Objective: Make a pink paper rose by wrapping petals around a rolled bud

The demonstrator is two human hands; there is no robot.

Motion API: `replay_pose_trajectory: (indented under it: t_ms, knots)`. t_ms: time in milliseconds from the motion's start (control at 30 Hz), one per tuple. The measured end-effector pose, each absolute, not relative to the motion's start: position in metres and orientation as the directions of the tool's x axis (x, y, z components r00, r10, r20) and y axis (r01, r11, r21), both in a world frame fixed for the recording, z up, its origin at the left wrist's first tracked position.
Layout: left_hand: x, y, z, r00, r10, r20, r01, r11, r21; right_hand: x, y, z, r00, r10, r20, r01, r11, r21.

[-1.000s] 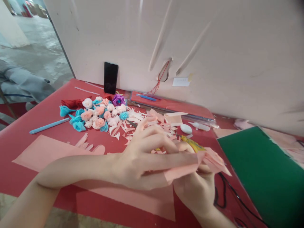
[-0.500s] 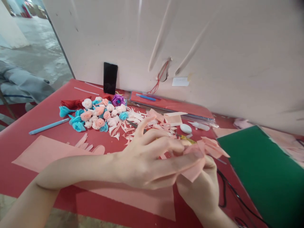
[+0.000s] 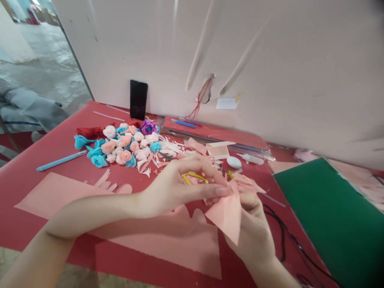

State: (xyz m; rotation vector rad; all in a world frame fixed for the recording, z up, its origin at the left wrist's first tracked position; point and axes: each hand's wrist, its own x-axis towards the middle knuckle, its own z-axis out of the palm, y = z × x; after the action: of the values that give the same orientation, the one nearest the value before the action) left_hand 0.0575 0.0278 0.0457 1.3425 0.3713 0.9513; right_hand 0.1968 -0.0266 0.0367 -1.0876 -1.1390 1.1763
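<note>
Between my two hands is a piece of pink crepe paper [image 3: 228,210], gathered in the middle, with a pointed flap hanging down and another part spreading to the right. My left hand [image 3: 192,182] pinches it between thumb and fingers. My right hand [image 3: 252,224] is closed round its gathered middle from below; those fingertips are partly hidden. Scissors with yellow handles [image 3: 195,176] show through the gap in my left hand. Beneath my hands lies a pink paper sheet [image 3: 168,244] with a scalloped edge. A smaller pink sheet [image 3: 57,194] lies to the left.
Paper flowers [image 3: 124,146] cluster at the back left, beside many paper scraps [image 3: 171,146]. A black phone [image 3: 138,100] leans on the wall. A blue pen [image 3: 61,161] lies left. A green board [image 3: 330,212] and a black cable [image 3: 295,240] are at the right.
My left hand's spread fingers have drawn in to a pinch on the crepe paper. The paper has turned, its flap now hanging lower and further left. The scissors' yellow handles have come into view.
</note>
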Motion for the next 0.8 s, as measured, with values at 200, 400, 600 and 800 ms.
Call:
replay_pose_trajectory:
  t_ms: [200,400,600,800]
  knots:
    - [0.055,0.032,0.045,0.63,0.745,0.22,-0.317,-0.012,0.948,0.197,-0.023,0.038,-0.164,0.983,0.082,-0.3,0.029,-0.954]
    - [0.056,0.033,0.04,0.714,0.683,0.153,-0.358,0.169,0.918,0.197,-0.02,0.042,-0.203,0.977,0.068,-0.251,0.015,-0.968]
    - [0.056,0.033,0.038,0.699,0.702,0.133,-0.332,0.154,0.931,0.199,-0.018,0.037,-0.219,0.976,0.002,-0.283,-0.061,-0.957]
    - [0.059,0.034,0.038,0.55,0.799,0.243,-0.325,-0.063,0.944,0.199,-0.013,0.035,-0.104,0.974,0.2,-0.052,0.195,-0.979]
